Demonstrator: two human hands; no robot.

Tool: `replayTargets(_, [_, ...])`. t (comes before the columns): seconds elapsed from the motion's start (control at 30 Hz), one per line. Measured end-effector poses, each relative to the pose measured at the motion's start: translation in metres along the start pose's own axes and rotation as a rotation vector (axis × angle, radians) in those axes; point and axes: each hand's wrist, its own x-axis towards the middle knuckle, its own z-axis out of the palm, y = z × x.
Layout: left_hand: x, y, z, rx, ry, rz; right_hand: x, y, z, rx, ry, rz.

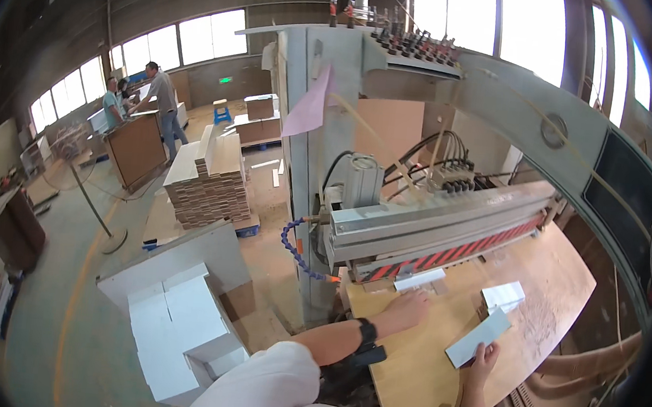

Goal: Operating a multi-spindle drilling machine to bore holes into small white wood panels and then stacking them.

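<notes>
My right hand grips the lower edge of a flat, pale rectangular panel, tilted over the wooden worktable. Just beyond that panel's far end lie white panel pieces on the tabletop. My left hand reaches forward, fingers bunched close to a white strip under the front edge of the machine. Whether those fingers touch the strip or hold anything small is too unclear to see. Along the machine's metal beam runs a red-and-black striped band.
A blue segmented hose curves beside the machine's upright column. White panels are piled at my left, with a tall stack of boards behind. Large hoses lie beyond the table's right edge. People stand at the far left.
</notes>
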Motion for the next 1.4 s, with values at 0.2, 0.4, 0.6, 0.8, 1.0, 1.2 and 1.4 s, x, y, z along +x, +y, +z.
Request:
replayTargets(0.2, [0.065,-0.028,0.04,0.437,-0.041,0.152,-0.003,-0.011,0.005,-0.103,-0.024,0.03])
replayTargets(0.4, [0.117,-0.036,0.071,0.688,-0.518,0.067,-0.001,-0.021,0.012,0.051,0.13,0.117])
replayTargets(0.6, [0.119,-0.049,0.074,0.574,-0.377,0.1,0.006,-0.031,0.02,0.172,0.102,0.11])
replayTargets(0.8, [0.115,-0.028,0.064,0.613,-0.258,0.286,0.0,-0.034,0.006,0.295,0.145,0.106])
replayTargets(1.0, [0.1,0.008,0.04,0.282,-0.428,0.374,-0.001,-0.029,0.004,0.089,0.092,0.123])
replayTargets(1.2, [0.045,-0.009,0.021,0.075,-0.223,0.209,-0.001,-0.055,0.028,0.158,0.054,0.201])
replayTargets(1.4, [-0.019,-0.008,-0.026,-0.15,-0.557,0.335,0.045,-0.058,0.082,0.004,-0.088,0.113])
